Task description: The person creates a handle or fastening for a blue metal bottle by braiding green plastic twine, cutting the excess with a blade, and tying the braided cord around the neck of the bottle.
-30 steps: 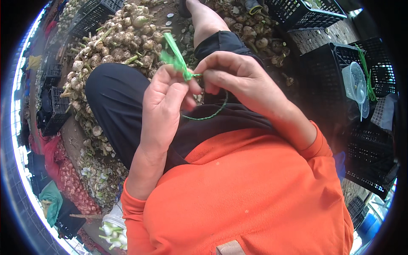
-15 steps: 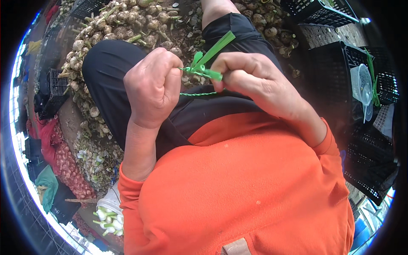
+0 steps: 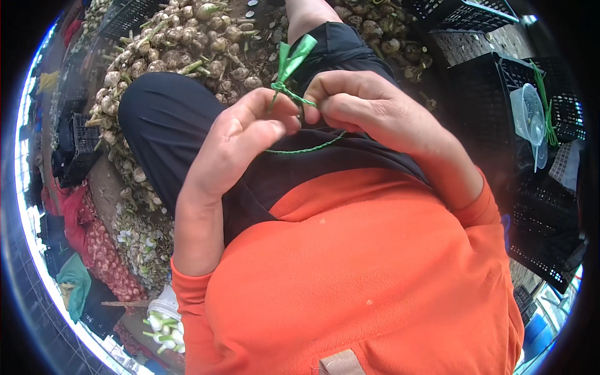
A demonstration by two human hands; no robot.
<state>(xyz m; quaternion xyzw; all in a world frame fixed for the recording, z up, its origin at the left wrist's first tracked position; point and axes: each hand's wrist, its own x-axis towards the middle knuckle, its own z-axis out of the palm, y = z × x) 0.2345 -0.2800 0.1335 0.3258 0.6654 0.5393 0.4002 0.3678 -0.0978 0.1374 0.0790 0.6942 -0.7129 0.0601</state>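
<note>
A green twine loop (image 3: 306, 150) with a knot and flat ribbon ends (image 3: 290, 59) hangs between my two hands over my dark-trousered lap. My left hand (image 3: 240, 134) has its fingers curled at the twine just below the knot. My right hand (image 3: 362, 109) is closed, thumb against forefinger, on the twine to the right of the knot. The lower part of the loop sags between my wrists, partly hidden by my fingers.
Dirty garlic bulbs (image 3: 169, 53) lie heaped around my legs. Black crates (image 3: 484, 94) at right hold clear plastic scoops (image 3: 525, 112) and green strands (image 3: 549, 106). At left are red mesh sacks (image 3: 112, 256), another crate (image 3: 81, 144) and a white bucket of trimmed garlic (image 3: 162, 306).
Since half a second ago my left hand has turned and loosened from a fist to curled fingers. The ribbon ends stand more upright and slightly further left. My right hand has shifted slightly up and left.
</note>
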